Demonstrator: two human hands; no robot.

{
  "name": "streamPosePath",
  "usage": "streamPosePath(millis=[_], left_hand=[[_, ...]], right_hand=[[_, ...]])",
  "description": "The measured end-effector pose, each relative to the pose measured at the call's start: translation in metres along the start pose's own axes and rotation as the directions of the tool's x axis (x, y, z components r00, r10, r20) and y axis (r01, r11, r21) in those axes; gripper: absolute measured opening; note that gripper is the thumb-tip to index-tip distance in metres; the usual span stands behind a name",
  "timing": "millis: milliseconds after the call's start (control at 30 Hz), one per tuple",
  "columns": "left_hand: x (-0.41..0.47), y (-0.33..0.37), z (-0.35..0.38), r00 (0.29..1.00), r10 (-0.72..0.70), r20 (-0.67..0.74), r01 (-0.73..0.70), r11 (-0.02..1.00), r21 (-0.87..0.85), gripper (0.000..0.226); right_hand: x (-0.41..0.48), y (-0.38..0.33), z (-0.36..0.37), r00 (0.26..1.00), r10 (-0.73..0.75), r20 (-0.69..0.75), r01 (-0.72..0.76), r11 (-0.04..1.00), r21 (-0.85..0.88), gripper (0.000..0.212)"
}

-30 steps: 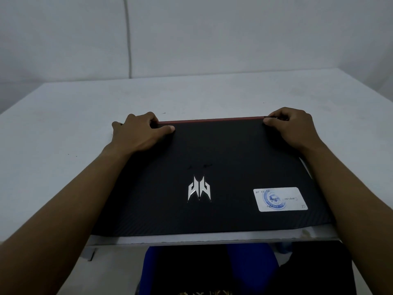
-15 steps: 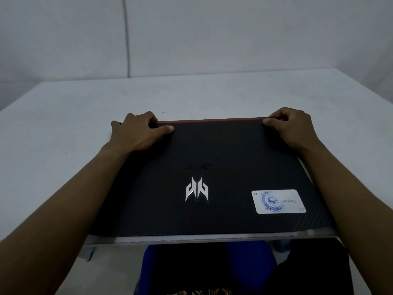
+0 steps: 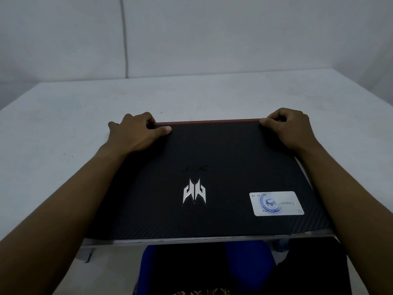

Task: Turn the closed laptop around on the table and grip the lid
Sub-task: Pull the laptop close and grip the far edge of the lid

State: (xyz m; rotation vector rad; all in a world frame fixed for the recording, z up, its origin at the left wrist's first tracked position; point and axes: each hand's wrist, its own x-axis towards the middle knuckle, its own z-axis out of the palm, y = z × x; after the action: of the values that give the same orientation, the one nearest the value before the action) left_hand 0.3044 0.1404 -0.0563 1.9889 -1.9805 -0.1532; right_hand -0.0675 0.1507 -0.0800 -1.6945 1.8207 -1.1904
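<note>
A closed black laptop lies flat on the white table, with a silver logo and a white sticker on its lid. A thin red strip runs along its far edge. My left hand grips the far left corner, thumb on top of the lid and fingers curled over the edge. My right hand holds the far right corner the same way, fingers wrapped over the far edge. The laptop's near edge lines up with the table's front edge.
A pale wall with a vertical seam rises behind the table. Below the table's near edge, dark and blue clothing shows on my lap. Bare table surface extends to the left, right and far side of the laptop.
Both hands stay on the far corners of the laptop. The laptop and hands show almost no shift across the frames.
</note>
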Motion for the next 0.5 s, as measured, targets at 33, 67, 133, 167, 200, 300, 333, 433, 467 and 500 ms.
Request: streamPosePath(millis=[33, 67, 133, 167, 200, 300, 333, 433, 467, 500], left_hand=[[-0.0002, -0.0008, 0.0000, 1.000, 0.000, 0.001, 0.000, 1.000, 0.003, 0.053], [-0.0003, -0.0015, 0.0001, 1.000, 0.000, 0.003, 0.000, 1.000, 0.004, 0.053], [-0.0003, -0.0024, 0.0002, 1.000, -0.001, 0.004, 0.001, 1.000, -0.001, 0.054], [-0.0005, -0.0026, 0.0005, 1.000, -0.004, 0.005, 0.004, 1.000, -0.003, 0.054], [-0.0007, -0.0023, 0.0003, 1.000, -0.003, 0.005, 0.003, 1.000, -0.003, 0.053], [-0.0009, -0.0009, 0.0000, 1.000, -0.002, 0.008, 0.002, 1.000, -0.001, 0.050], [-0.0010, -0.0004, -0.0001, 1.000, -0.004, 0.008, 0.004, 1.000, 0.002, 0.050], [-0.0014, 0.0010, -0.0004, 1.000, -0.010, 0.000, 0.010, 1.000, -0.004, 0.051], [-0.0017, 0.0011, -0.0006, 1.000, -0.012, -0.004, 0.012, 1.000, -0.006, 0.051], [-0.0020, 0.0010, -0.0009, 1.000, -0.015, -0.004, 0.014, 1.000, -0.006, 0.051]], right_hand=[[-0.0001, -0.0004, 0.0000, 1.000, -0.004, 0.002, 0.004, 1.000, -0.001, 0.024], [-0.0001, -0.0006, 0.0000, 1.000, -0.005, 0.004, 0.005, 1.000, -0.001, 0.024], [0.0002, -0.0007, -0.0001, 1.000, 0.001, 0.005, -0.001, 1.000, 0.003, 0.025], [0.0000, -0.0006, -0.0001, 1.000, 0.003, 0.006, -0.003, 1.000, 0.004, 0.025], [-0.0001, -0.0006, -0.0002, 1.000, 0.004, 0.007, -0.004, 1.000, 0.005, 0.025], [-0.0004, -0.0008, -0.0003, 1.000, 0.007, 0.007, -0.007, 1.000, 0.007, 0.025], [-0.0004, -0.0011, -0.0005, 1.000, 0.009, 0.007, -0.009, 1.000, 0.007, 0.025], [-0.0003, -0.0020, -0.0009, 1.000, 0.015, 0.008, -0.015, 1.000, 0.007, 0.025], [-0.0003, -0.0023, -0.0008, 1.000, 0.016, 0.010, -0.016, 1.000, 0.008, 0.025], [-0.0004, -0.0024, -0.0007, 1.000, 0.016, 0.010, -0.016, 1.000, 0.009, 0.025]])
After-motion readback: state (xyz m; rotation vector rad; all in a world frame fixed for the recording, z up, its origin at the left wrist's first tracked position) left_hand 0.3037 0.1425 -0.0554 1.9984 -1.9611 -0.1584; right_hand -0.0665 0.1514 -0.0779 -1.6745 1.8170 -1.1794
